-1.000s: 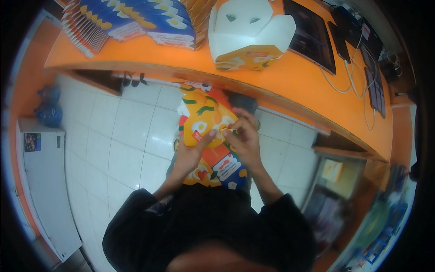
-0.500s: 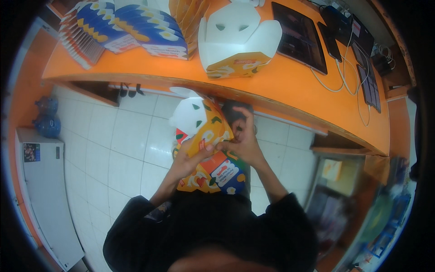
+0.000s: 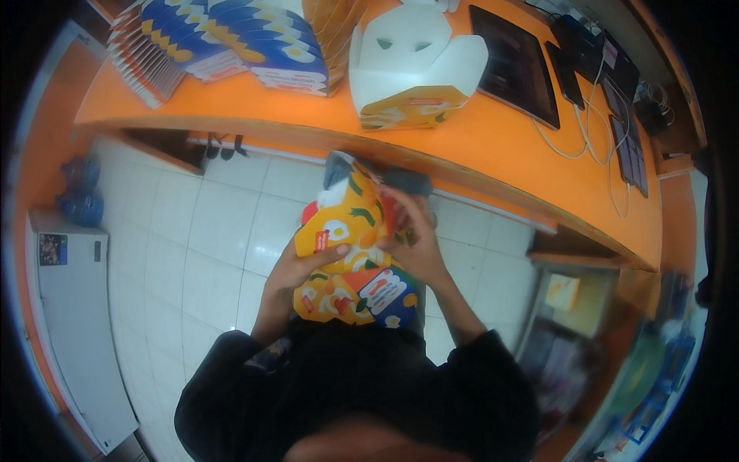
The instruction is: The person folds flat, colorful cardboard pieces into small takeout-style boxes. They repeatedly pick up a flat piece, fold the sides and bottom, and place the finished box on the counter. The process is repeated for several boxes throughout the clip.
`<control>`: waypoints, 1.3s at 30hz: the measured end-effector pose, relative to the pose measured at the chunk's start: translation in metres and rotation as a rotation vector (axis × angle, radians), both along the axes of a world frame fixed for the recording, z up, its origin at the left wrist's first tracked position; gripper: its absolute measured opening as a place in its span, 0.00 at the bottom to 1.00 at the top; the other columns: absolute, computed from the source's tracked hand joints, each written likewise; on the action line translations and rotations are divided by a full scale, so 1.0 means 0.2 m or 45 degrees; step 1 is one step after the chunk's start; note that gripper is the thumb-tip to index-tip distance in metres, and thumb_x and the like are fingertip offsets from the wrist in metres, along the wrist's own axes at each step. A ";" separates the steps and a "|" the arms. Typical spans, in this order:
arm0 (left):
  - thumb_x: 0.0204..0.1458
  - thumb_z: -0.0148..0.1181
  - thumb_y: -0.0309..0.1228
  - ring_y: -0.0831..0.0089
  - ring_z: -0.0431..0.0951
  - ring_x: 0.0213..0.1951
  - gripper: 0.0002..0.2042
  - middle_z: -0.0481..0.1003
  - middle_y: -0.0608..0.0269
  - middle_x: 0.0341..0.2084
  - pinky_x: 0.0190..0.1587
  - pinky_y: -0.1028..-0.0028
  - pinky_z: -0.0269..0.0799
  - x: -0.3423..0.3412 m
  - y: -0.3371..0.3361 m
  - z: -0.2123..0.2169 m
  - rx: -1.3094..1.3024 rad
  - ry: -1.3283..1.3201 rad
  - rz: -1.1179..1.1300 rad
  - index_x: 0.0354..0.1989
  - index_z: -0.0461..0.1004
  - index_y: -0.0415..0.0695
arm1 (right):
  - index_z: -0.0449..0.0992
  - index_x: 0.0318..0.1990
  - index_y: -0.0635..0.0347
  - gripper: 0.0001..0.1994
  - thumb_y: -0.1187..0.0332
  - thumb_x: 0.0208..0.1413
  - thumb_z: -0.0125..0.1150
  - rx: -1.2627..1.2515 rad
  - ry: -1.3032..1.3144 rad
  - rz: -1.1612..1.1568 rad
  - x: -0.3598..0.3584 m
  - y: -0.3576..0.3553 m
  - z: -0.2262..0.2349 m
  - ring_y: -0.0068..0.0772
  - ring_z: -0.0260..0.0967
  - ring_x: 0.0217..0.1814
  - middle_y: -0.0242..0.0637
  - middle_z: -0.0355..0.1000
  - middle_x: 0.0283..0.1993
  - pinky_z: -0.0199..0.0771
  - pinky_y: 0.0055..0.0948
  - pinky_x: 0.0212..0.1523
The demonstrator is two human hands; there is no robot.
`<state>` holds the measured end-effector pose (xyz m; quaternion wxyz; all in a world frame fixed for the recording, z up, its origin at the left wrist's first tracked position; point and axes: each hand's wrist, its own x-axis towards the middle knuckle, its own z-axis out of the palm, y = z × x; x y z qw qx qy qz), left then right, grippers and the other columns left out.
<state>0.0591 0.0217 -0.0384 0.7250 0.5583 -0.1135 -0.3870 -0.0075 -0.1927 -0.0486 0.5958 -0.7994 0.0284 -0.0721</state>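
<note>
A partly folded yellow food carton (image 3: 356,219) with printed eggs and leaves is held upright above my lap. My left hand (image 3: 296,269) grips its near left side, thumb laid across the yellow panel. On the right side of the carton my right hand (image 3: 414,242) pinches a red-edged panel, its fingertips partly behind the cardboard. Under both, a flat yellow and blue printed carton piece (image 3: 381,296) lies across my lap. An opened carton with white inside flaps (image 3: 408,58) stands on the orange table (image 3: 323,123) ahead.
Overlapping flat blue cartons (image 3: 265,50) fan out at the table's far left. To the right lie a tablet (image 3: 516,65), phones (image 3: 627,150) and white charging cables (image 3: 589,127). A white chest-like cabinet (image 3: 77,323) and blue water bottles (image 3: 80,208) stand at the left.
The held carton has turned so its yellow egg panel faces me more and its white interior shows less. My right fingers have moved down onto its right side.
</note>
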 end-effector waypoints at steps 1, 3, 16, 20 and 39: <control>0.49 0.65 0.34 0.66 0.76 0.46 0.22 0.74 0.57 0.44 0.48 0.72 0.73 0.00 0.01 0.00 -0.052 0.025 0.008 0.51 0.67 0.39 | 0.67 0.59 0.51 0.35 0.56 0.41 0.74 -0.099 -0.078 -0.040 0.01 -0.01 0.02 0.34 0.63 0.48 0.37 0.58 0.49 0.65 0.30 0.51; 0.48 0.66 0.34 0.65 0.76 0.47 0.23 0.74 0.56 0.44 0.49 0.71 0.73 -0.01 0.01 -0.01 -0.057 0.052 -0.014 0.51 0.67 0.39 | 0.70 0.57 0.57 0.28 0.64 0.47 0.70 -0.267 -0.211 -0.078 0.01 -0.02 0.05 0.30 0.61 0.56 0.39 0.61 0.57 0.66 0.26 0.52; 0.42 0.66 0.22 0.66 0.75 0.47 0.25 0.75 0.53 0.45 0.50 0.71 0.71 0.01 0.05 0.02 0.031 0.170 -0.254 0.52 0.68 0.34 | 0.75 0.50 0.62 0.21 0.66 0.48 0.69 0.339 0.060 0.250 -0.01 -0.05 0.13 0.26 0.68 0.46 0.37 0.72 0.45 0.68 0.25 0.48; 0.43 0.65 0.22 0.67 0.77 0.43 0.23 0.76 0.55 0.42 0.48 0.72 0.72 0.01 0.03 0.02 -0.056 0.127 -0.135 0.51 0.69 0.34 | 0.78 0.45 0.64 0.15 0.69 0.50 0.67 0.544 0.190 0.211 -0.02 -0.02 0.12 0.24 0.70 0.41 0.35 0.75 0.38 0.68 0.23 0.46; 0.52 0.58 0.25 0.67 0.77 0.45 0.20 0.73 0.54 0.45 0.47 0.71 0.74 -0.04 -0.12 0.09 -0.120 0.564 0.112 0.53 0.65 0.34 | 0.80 0.26 0.58 0.12 0.86 0.37 0.57 -0.110 -0.705 0.264 0.04 -0.08 0.14 0.29 0.65 0.32 0.32 0.77 0.31 0.63 0.26 0.36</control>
